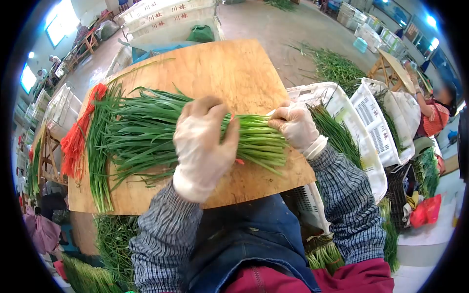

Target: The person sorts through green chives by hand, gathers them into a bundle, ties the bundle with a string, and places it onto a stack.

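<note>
A large bundle of green leafy stalks (146, 129) lies across the wooden board (229, 63), leaves to the left and pale stems to the right. A red tie shows around it near my left hand (202, 139), which is gloved and rests on the bundle with bent fingers, slightly blurred. At the stem ends, my gloved right hand (295, 124) pinches with thumb and fingers; what it holds is too small to make out. Left of the bundle lie a thin row of loose stalks (100, 156) and a heap of red ties (80, 139).
White crates (373, 180) with stalks stand right of the board, and stacked crates (171, 22) beyond it. Loose greens (337, 68) lie on the floor. Another person (432, 112) sits at a board at the right. More bundles (88, 276) are at the lower left.
</note>
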`<state>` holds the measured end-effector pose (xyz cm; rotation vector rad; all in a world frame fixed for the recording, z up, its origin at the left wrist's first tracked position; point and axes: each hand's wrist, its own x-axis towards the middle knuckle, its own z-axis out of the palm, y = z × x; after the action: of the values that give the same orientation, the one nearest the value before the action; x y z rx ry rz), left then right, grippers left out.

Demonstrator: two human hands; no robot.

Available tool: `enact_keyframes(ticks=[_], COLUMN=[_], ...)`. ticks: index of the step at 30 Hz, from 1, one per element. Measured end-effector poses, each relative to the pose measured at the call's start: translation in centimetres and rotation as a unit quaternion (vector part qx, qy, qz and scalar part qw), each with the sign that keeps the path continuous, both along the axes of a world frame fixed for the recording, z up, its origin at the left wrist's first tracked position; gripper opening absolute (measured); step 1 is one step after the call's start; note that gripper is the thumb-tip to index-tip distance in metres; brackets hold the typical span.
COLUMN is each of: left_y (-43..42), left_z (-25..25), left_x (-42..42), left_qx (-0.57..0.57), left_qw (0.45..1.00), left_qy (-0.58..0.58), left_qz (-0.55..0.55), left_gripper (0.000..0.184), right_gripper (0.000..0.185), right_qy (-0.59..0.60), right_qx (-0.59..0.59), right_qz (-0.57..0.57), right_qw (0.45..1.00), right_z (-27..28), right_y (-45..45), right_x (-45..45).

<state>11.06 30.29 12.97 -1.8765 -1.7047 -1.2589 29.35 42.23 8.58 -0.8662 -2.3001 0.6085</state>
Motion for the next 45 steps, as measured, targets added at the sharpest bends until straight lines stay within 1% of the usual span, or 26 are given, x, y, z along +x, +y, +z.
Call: enact_keyframes(ticks=[1,3,4,5,6,8,10,11,12,13,15,16,18,21,24,25,28,33,36,39,40,41,42,43,44,45], left_y=[1.3,4.0,4.8,5.0,5.0,4.3,3.9,3.6,3.5,3.4,3.6,3.5,3.4,2.8,2.3,2.3,2.3,2.0,1.8,1.8,1.8,1.9,1.9,1.8,1.8,1.7], left_z=[-0.3,-2.3,-3.7,-4.6,-5.2,-5.2,-5.3,-5.5,-5.6,-5.5,-5.7,-5.7,-5.9,-6.2,-6.2,-6.3,-6.8,-6.9,-6.8,-6.8,-6.8,-6.9,-6.9,-6.9,-7.0,-7.0], left_x=[0.1,0.0,-0.2,-0.2,-0.1,0.0,0.0,0.1,0.2,0.3,0.5,0.5,0.5,0.8,1.1,1.2,1.3,1.3,1.3,1.2,1.2,1.2,1.1,1.1,1.1,1.1], left_qx=[-0.039,-0.117,-0.225,-0.205,-0.185,-0.151,-0.12,-0.109,-0.099,-0.118,-0.112,-0.109,-0.089,-0.069,-0.066,-0.063,-0.057,-0.049,-0.043,-0.038,-0.037,-0.036,-0.035,-0.037,-0.036,-0.035], left_qw=[0.999,0.99,0.968,0.97,0.971,0.976,0.98,0.981,0.982,0.98,0.982,0.982,0.984,0.984,0.983,0.984,0.984,0.985,0.986,0.987,0.987,0.987,0.987,0.988,0.988,0.988], left_qy=[0.019,0.057,0.107,0.128,0.15,0.153,0.157,0.16,0.163,0.158,0.154,0.151,0.157,0.163,0.168,0.168,0.167,0.164,0.161,0.153,0.153,0.153,0.153,0.149,0.148,0.147], left_qz=[-0.016,-0.047,-0.028,-0.022,-0.016,-0.014,-0.006,-0.001,0.002,0.004,0.005,0.008,0.006,0.012,0.018,0.021,0.028,0.027,0.022,0.018,0.018,0.019,0.019,0.016,0.02,0.022], left_gripper=[0.018,0.023,0.026,0.025,0.024,0.023,0.023,0.023,0.023,0.024,0.025,0.025,0.026,0.027,0.03,0.031,0.034,0.035,0.035,0.035,0.034,0.034,0.034,0.034,0.034,0.033], right_gripper=[0.011,0.011,0.011,0.012,0.012,0.013,0.014,0.014,0.014,0.011,0.009,0.008,0.007,0.008,0.011,0.011,0.01,0.01,0.008,0.005,0.006,0.007,0.008,0.009,0.01,0.01], right_qy=[0.032,0.076,0.1,0.1,0.101,0.1,0.109,0.19,0.267,0.286,0.272,0.264,0.147,0.071,-0.022,-0.034,-0.074,-0.124,-0.064,0.067,0.086,0.13,0.149,0.234,0.308,0.416], right_qx=[0.015,0.024,0.028,0.1,0.093,0.077,0.085,-0.021,-0.127,-0.182,-0.216,-0.232,-0.168,-0.055,0.062,0.051,0.065,0.053,0.088,0.079,0.055,0.081,0.027,0.058,-0.141,-0.15], right_qz=[-0.009,-0.034,-0.047,-0.048,-0.084,-0.16,-0.278,-0.274,-0.268,-0.235,-0.14,-0.089,-0.032,-0.076,-0.114,-0.133,-0.156,-0.117,-0.091,-0.118,-0.144,-0.152,-0.204,-0.206,-0.293,-0.329], right_qw=[0.999,0.996,0.993,0.989,0.987,0.979,0.951,0.943,0.917,0.911,0.927,0.932,0.974,0.993,0.991,0.989,0.983,0.984,0.99,0.988,0.984,0.976,0.967,0.948,0.894,0.834], right_z=[-0.4,-1.5,-2.0,-2.5,-2.8,-3.4,-3.8,-2.6,-1.0,1.3,3.7,4.0,3.1,0.9,0.5,0.7,0.2,0.3,-0.5,-1.4,-1.8,-1.8,-1.0,-1.5,2.4,4.2], right_y=[-0.3,-0.6,-0.6,-0.6,-0.3,0.3,2.4,2.0,1.2,-0.5,-3.7,-4.8,-5.9,-6.9,-7.1,-7.4,-7.8,-7.1,-6.7,-6.5,-6.3,-5.8,-5.8,-4.1,-5.5,-5.2], right_x=[0.0,0.0,0.0,0.0,0.3,1.4,4.6,5.1,5.8,5.5,4.0,3.4,2.5,1.4,0.7,0.3,-0.1,-0.3,0.0,0.6,1.4,2.2,3.7,5.6,6.1,6.1])
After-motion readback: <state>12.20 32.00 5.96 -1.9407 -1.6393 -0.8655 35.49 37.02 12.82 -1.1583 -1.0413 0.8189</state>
